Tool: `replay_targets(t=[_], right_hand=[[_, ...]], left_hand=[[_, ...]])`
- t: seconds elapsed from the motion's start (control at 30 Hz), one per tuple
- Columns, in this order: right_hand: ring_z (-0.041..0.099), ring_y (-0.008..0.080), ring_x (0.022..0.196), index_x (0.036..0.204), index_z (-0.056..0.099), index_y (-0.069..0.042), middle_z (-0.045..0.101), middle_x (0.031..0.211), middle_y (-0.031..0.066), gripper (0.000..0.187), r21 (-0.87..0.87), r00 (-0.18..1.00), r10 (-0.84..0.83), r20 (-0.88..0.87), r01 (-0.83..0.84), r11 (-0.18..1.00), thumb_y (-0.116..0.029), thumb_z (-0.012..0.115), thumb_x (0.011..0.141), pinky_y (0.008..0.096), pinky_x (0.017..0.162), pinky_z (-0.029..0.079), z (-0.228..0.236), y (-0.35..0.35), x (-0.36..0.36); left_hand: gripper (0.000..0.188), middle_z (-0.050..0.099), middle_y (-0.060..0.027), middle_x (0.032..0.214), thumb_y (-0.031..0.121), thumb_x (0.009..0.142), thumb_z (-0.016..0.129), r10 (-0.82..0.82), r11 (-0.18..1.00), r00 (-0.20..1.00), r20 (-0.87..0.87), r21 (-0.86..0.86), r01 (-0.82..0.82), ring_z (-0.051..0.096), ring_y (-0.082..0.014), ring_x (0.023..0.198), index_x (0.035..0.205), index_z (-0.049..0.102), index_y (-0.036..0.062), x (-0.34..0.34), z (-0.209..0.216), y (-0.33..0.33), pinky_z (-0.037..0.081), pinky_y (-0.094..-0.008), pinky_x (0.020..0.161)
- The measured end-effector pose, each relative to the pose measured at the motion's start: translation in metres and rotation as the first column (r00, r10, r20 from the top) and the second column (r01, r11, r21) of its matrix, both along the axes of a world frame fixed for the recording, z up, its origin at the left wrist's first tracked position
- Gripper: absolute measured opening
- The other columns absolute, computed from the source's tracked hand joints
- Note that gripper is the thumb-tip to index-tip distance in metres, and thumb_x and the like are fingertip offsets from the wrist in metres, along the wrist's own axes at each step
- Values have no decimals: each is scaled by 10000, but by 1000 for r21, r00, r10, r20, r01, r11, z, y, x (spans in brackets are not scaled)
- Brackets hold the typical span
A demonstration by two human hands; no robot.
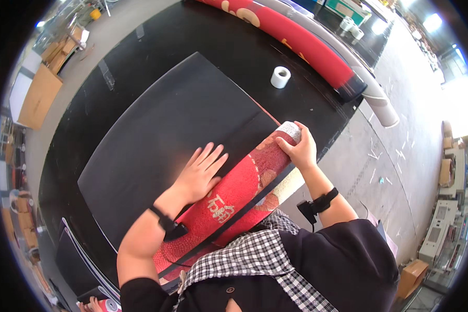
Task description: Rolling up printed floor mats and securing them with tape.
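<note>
A partly rolled mat lies at the near edge of the black table, its red patterned pile (239, 182) outward on the roll. The flat part, its black backing (161, 119) up, stretches away to the far left. My left hand (200, 174) rests with fingers spread, its palm by the roll and fingertips over the backing. My right hand (302, 150) grips the roll's far right end, thumb on top and fingers round the whitish end. The roll's near left end is partly hidden by my left forearm.
A white tape-like roll (281, 77) stands on the black table (166, 34). Larger red (312, 49) and grey (382, 101) rolls lie along its far right side. Dark mats (75, 260) are at lower left, near another person's hand (94, 305). Cardboard (40, 99) leans at left.
</note>
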State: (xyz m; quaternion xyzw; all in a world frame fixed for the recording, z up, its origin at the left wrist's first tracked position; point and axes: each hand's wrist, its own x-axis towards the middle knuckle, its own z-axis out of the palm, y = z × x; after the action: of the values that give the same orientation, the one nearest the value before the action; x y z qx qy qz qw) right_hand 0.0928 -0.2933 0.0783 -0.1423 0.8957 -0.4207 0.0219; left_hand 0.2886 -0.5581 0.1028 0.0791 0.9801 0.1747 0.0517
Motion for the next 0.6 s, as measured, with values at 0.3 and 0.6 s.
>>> replay_targets(t=[0.3, 0.6], right_hand=[[681, 269, 962, 1213, 609, -31, 687, 1047, 166, 732, -90, 997, -37, 67, 43, 995, -419, 859, 645, 353, 866, 535, 13, 9, 2], [698, 268, 877, 1126, 664, -52, 708, 952, 145, 592, 51, 995, -31, 100, 26, 998, -449, 802, 709, 347, 808, 543, 20, 0, 8]], left_hand=[[668, 224, -78, 1601, 305, 920, 568, -235, 969, 971, 33, -64, 237, 182, -272, 1484, 1508, 309, 122, -46, -48, 4, 162, -480, 1202], [647, 252, -69, 1591, 278, 916, 589, -224, 975, 973, 52, 8, 224, 200, -267, 1478, 1494, 340, 127, -48, -38, 1, 177, -479, 1199]])
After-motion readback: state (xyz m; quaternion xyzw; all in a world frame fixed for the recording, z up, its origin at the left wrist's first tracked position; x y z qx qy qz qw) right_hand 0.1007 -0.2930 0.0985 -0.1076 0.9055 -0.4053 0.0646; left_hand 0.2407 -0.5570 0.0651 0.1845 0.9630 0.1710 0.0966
